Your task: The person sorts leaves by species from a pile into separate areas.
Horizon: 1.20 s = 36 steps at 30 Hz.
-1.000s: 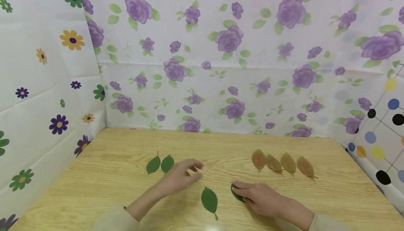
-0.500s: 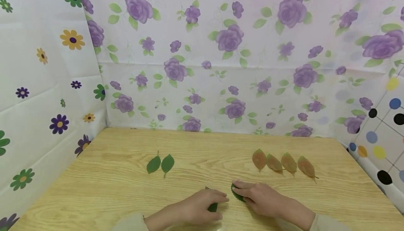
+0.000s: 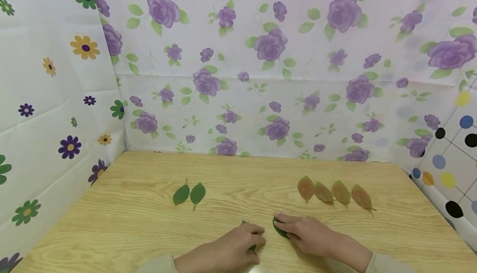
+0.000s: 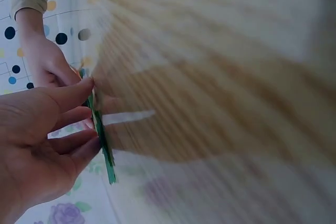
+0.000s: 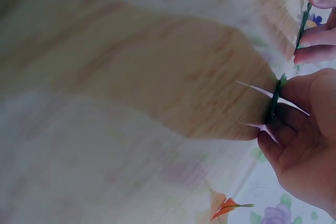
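Note:
My left hand (image 3: pixel 234 246) is over a green leaf (image 3: pixel 253 247) near the front of the table, its fingers and thumb bent and spread about it. In the left wrist view those fingertips touch the leaf (image 4: pixel 109 167), which lies flat. Just to the right, my right hand (image 3: pixel 311 235) holds another green leaf (image 3: pixel 278 228) down on the wood. Its thumb and fingers lie at the edges of this leaf (image 5: pixel 274 103) in the right wrist view. Both leaves are partly hidden by the hands.
Two green leaves (image 3: pixel 181 194) lie side by side at the back left of the wooden table (image 3: pixel 123 223). At the back right is a row of several reddish-green leaves (image 3: pixel 340 192). A flowered cloth (image 3: pixel 242 111) stands behind the table.
My left hand has come away from the two green leaves at the back left to the front leaf, and its fingers have drawn in slightly. My right hand stays put.

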Motion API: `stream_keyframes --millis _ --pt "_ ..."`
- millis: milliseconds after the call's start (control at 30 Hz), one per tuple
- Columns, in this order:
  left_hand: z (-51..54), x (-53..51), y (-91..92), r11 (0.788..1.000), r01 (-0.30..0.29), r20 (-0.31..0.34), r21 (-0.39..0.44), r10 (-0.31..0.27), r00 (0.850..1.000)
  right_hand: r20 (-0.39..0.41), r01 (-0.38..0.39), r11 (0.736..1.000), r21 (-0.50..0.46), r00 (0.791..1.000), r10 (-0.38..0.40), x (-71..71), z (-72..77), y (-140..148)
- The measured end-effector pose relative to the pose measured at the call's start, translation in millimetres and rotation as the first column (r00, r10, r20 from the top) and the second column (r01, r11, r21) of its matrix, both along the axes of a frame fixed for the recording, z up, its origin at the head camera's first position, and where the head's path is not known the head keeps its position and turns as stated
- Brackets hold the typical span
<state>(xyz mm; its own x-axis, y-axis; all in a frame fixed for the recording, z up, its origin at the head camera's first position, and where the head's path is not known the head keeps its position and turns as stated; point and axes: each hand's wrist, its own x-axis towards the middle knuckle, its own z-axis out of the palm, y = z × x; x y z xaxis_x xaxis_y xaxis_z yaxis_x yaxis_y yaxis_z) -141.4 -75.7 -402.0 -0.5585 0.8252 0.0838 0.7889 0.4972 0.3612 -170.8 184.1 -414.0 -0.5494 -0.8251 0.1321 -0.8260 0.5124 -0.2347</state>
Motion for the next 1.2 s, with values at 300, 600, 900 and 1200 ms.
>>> stream_keyframes --millis 300,600,900,1200 --pt "2.3 -6.2 -4.4 0.995 0.091 -0.157 -0.034 -0.095 0.983 0.004 0.004 1.000 0.005 1.000 -0.004 -0.4 0.1 -0.1" --pt "1.3 -10.9 -7.8 0.995 0.068 -0.194 -0.072 -0.081 0.978 0.002 0.004 1.000 0.006 1.000 -0.004 0.0 1.2 -0.3" --pt "1.2 -19.1 -5.3 0.995 -0.058 -0.161 -0.078 0.045 0.986 -0.008 0.000 1.000 0.003 1.000 0.000 0.4 1.2 -0.7" --pt "1.3 -21.0 -6.6 0.994 -0.098 0.062 -0.054 0.101 0.993 -0.040 -0.027 0.999 -0.024 0.999 0.026 -0.6 -0.9 0.6"
